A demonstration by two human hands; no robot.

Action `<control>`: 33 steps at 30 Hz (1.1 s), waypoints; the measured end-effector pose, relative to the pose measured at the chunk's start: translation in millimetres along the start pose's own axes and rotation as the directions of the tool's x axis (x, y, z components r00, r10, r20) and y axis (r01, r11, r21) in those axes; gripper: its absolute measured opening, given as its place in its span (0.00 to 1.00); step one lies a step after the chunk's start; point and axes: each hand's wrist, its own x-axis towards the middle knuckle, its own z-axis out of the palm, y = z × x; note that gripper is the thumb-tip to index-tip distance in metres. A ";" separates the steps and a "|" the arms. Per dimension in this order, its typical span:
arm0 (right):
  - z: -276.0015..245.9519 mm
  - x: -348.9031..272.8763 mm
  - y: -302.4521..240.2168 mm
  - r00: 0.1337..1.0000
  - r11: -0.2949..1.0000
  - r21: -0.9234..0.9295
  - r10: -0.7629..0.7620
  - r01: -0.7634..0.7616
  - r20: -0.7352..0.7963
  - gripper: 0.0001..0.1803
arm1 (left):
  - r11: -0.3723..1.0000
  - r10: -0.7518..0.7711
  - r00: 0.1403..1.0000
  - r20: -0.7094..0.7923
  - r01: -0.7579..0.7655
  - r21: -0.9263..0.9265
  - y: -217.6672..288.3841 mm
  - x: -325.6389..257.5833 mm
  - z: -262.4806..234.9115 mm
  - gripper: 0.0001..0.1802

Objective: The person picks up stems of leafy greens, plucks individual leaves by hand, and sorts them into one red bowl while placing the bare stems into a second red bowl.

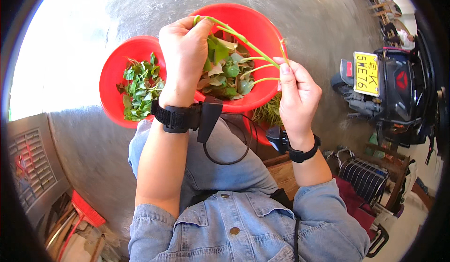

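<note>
Between my hands stretches a long green leafy stem over a large red basin. My left hand is closed on its upper left end. At the lower right my right hand pinches the same stem between thumb and fingers, with several thin side stalks by the fingertips. Below lies a heap of leafy greens, partly hidden by my left hand. To the left a smaller red basin holds loose green leaves. Thin green stems fill another red basin, mostly hidden under the large one.
Grey concrete floor surrounds the basins. A dark motor scooter stands at the right, near a wire basket. At the lower left are a red broom and a grey slatted panel. Black straps with devices circle both wrists.
</note>
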 end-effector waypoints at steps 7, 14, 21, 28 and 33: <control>-36.0 -2.6 1.4 0.998 0.997 -0.075 0.001 -0.005 -0.063 0.09 | 0.566 0.563 0.738 0.373 -0.673 0.476 -2.8 -1.8 6.2 0.08; -54.0 -11.6 2.8 0.993 0.997 -0.049 -0.066 0.062 -0.102 0.10 | 0.974 0.058 0.963 0.263 -0.112 0.195 19.6 -18.2 16.9 0.08; -93.9 -5.6 2.9 0.996 0.987 -0.160 -0.006 -0.009 -0.091 0.08 | 0.691 0.443 0.721 0.533 -0.653 0.310 12.7 -24.8 24.9 0.04; -139.5 -26.9 11.4 0.949 0.974 -0.145 0.129 -0.176 -0.288 0.11 | 0.956 0.120 0.989 0.087 -0.139 0.257 15.0 15.4 -17.3 0.09; -171.8 -45.9 109.4 0.856 0.867 -0.193 0.375 -0.460 -0.357 0.13 | 0.937 -0.081 0.933 0.351 -0.048 0.345 -2.4 7.1 1.9 0.12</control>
